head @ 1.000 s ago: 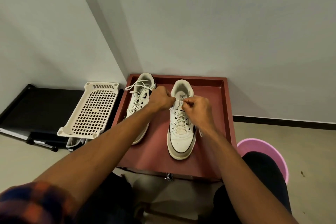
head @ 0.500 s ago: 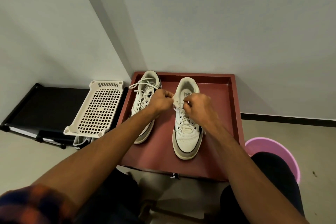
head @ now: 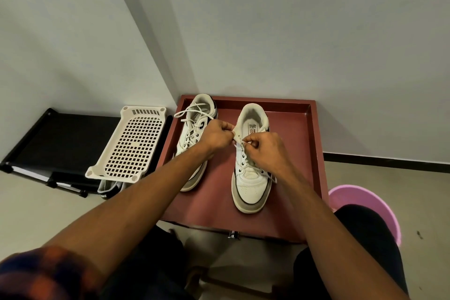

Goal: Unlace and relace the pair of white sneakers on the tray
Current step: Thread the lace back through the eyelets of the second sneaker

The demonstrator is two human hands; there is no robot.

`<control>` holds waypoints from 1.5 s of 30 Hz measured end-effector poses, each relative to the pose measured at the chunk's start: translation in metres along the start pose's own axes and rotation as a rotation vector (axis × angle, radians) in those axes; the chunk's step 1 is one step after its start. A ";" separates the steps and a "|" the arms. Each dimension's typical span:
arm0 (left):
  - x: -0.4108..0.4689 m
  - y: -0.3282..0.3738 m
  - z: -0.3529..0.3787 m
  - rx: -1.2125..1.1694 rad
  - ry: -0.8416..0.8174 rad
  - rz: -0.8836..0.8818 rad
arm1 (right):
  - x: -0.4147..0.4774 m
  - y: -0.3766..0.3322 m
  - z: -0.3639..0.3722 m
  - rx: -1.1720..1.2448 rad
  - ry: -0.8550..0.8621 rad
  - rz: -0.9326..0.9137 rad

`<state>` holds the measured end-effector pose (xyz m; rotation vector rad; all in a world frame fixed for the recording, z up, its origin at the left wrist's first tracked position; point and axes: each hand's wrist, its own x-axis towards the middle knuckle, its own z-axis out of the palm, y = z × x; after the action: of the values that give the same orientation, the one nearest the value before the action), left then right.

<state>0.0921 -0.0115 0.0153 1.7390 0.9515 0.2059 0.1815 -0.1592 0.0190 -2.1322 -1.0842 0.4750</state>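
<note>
Two white sneakers stand on a dark red tray (head: 295, 178), toes toward me. The right sneaker (head: 249, 185) lies under both hands. My left hand (head: 215, 135) pinches the left upper edge of that shoe near its top eyelets. My right hand (head: 266, 151) pinches the white lace (head: 241, 146) over the tongue. The lower eyelets of this shoe are laced. The left sneaker (head: 194, 129) sits beside it, partly behind my left forearm, with its loose lace loops spread out toward the heel.
A white perforated plastic basket (head: 131, 143) lies on a black low shelf (head: 48, 136) left of the tray, with another shoe (head: 108, 190) under it. A pink tub (head: 365, 204) stands at the right beside my knee. Walls close in behind the tray.
The view has shifted a little. My left hand has moved onto the right sneaker's upper edge, and my right hand has slid slightly down the lacing while still pinching the lace.
</note>
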 end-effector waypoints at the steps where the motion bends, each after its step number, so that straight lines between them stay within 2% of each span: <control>1: 0.000 0.000 0.000 -0.003 -0.004 0.002 | -0.001 -0.001 0.001 0.008 0.002 0.005; 11: -0.002 0.001 -0.001 -0.056 -0.018 0.006 | 0.003 -0.006 0.013 -0.131 0.052 0.014; 17: 0.000 -0.002 -0.002 -0.067 -0.031 0.016 | 0.001 -0.008 0.017 0.093 0.147 0.001; 22: 0.000 0.000 -0.002 -0.091 -0.048 -0.002 | 0.001 -0.008 0.013 0.198 0.208 0.088; 24: 0.000 0.001 -0.001 -0.104 -0.054 -0.002 | 0.003 -0.004 0.007 0.189 0.198 0.090; 31: 0.002 -0.002 -0.002 -0.102 -0.059 -0.004 | 0.013 0.000 -0.004 -0.096 0.058 -0.019; 36: 0.000 -0.001 -0.002 -0.084 -0.051 0.000 | 0.012 0.001 0.004 -0.148 0.033 -0.079; 45: -0.001 -0.001 -0.002 -0.048 -0.044 0.013 | 0.019 -0.005 0.004 -0.164 0.010 0.016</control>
<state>0.0899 -0.0102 0.0152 1.6995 0.8967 0.1967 0.1872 -0.1398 0.0195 -2.2848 -1.1353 0.3948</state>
